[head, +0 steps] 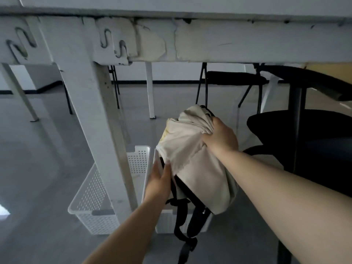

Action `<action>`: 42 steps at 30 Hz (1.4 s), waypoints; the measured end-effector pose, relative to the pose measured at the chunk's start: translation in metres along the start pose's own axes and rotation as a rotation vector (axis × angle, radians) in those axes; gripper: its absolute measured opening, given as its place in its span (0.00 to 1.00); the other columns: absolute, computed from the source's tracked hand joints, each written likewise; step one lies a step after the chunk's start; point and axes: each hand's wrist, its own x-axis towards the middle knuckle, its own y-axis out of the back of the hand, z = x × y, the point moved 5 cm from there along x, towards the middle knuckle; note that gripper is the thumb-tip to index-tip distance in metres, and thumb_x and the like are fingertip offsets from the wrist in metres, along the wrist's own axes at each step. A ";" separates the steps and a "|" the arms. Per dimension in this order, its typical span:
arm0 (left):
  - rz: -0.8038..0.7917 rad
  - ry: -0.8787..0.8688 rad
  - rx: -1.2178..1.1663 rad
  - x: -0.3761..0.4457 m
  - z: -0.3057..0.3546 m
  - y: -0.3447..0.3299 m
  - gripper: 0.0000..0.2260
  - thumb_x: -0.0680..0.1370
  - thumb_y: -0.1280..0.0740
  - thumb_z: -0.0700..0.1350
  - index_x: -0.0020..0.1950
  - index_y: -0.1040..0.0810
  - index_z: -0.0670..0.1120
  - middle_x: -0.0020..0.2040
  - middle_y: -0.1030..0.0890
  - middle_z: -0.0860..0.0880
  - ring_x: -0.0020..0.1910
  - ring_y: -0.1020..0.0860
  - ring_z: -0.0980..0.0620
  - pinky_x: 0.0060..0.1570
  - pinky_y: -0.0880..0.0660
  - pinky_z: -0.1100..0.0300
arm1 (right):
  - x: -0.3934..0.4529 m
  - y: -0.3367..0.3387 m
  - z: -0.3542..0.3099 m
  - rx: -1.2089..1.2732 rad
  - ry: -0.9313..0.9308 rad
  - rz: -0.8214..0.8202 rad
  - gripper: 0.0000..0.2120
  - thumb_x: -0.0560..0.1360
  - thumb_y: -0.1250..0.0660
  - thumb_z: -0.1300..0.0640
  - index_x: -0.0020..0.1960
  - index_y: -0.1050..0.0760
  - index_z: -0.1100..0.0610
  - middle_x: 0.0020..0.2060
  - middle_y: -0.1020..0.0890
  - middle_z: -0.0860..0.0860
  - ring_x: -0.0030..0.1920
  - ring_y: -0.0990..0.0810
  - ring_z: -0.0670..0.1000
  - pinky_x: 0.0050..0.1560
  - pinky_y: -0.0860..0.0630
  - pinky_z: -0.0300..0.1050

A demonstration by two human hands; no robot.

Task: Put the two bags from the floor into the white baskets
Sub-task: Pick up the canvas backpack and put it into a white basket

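— Grey floor [47, 141] under a white table [190, 40], frame centre: what is being lowered?

— A soft cream bag [192, 161], bunched tightly in the right hand [221, 138], is being eased into the right-hand white basket [167, 221]. The left hand [159, 180], fingers pressed together, is steadying its side. Limp cloth; the gathered top is judged the best hold.

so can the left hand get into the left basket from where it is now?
Probably yes. The left hand rests at the rim of the right basket, beside the cream bag. The left basket sits open-topped alongside, though the white table leg crosses in front of it, so it would have to reach around that.
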 end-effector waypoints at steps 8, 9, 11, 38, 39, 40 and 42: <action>-0.275 0.237 0.665 0.016 -0.113 -0.051 0.34 0.76 0.41 0.44 0.77 0.56 0.54 0.71 0.32 0.40 0.68 0.32 0.37 0.67 0.35 0.40 | 0.001 -0.034 0.055 0.088 -0.049 0.039 0.18 0.73 0.38 0.55 0.63 0.30 0.51 0.56 0.19 0.55 0.57 0.22 0.61 0.53 0.27 0.49; -0.321 0.253 0.768 0.013 -0.121 -0.055 0.34 0.76 0.40 0.46 0.77 0.55 0.54 0.72 0.33 0.42 0.70 0.33 0.38 0.68 0.39 0.38 | 0.002 -0.036 0.058 0.098 -0.057 0.045 0.19 0.73 0.38 0.56 0.64 0.30 0.51 0.57 0.19 0.55 0.58 0.22 0.61 0.54 0.27 0.49; -0.387 0.287 0.883 0.013 -0.142 -0.064 0.33 0.74 0.40 0.51 0.76 0.52 0.56 0.73 0.33 0.47 0.72 0.36 0.43 0.69 0.44 0.34 | 0.008 -0.042 0.063 0.122 -0.071 0.051 0.20 0.73 0.38 0.58 0.65 0.31 0.52 0.58 0.20 0.55 0.59 0.23 0.61 0.56 0.27 0.49; -0.251 0.251 0.432 0.019 -0.131 -0.058 0.34 0.74 0.38 0.48 0.75 0.54 0.56 0.70 0.30 0.44 0.64 0.27 0.40 0.64 0.32 0.40 | -0.014 -0.147 0.070 0.080 0.086 -0.146 0.39 0.63 0.35 0.34 0.68 0.33 0.53 0.63 0.23 0.54 0.65 0.25 0.55 0.63 0.26 0.53; -0.269 0.303 0.402 0.020 -0.133 -0.061 0.33 0.75 0.38 0.49 0.76 0.52 0.53 0.69 0.28 0.42 0.64 0.27 0.38 0.63 0.31 0.40 | -0.013 -0.146 0.076 0.046 0.070 -0.161 0.36 0.64 0.35 0.35 0.67 0.31 0.53 0.61 0.22 0.55 0.63 0.24 0.57 0.60 0.25 0.52; -0.243 0.321 0.362 0.023 -0.134 -0.062 0.33 0.75 0.38 0.50 0.76 0.52 0.51 0.68 0.28 0.40 0.63 0.27 0.38 0.63 0.31 0.41 | -0.013 -0.146 0.080 0.033 0.055 -0.173 0.31 0.67 0.34 0.39 0.65 0.29 0.53 0.59 0.20 0.57 0.61 0.22 0.58 0.57 0.24 0.49; -0.119 0.246 0.288 0.030 -0.126 -0.059 0.37 0.74 0.34 0.50 0.76 0.54 0.50 0.72 0.33 0.41 0.67 0.30 0.41 0.65 0.31 0.45 | -0.014 -0.145 0.087 0.061 0.022 -0.173 0.19 0.74 0.36 0.47 0.60 0.25 0.57 0.54 0.19 0.60 0.56 0.21 0.60 0.47 0.29 0.42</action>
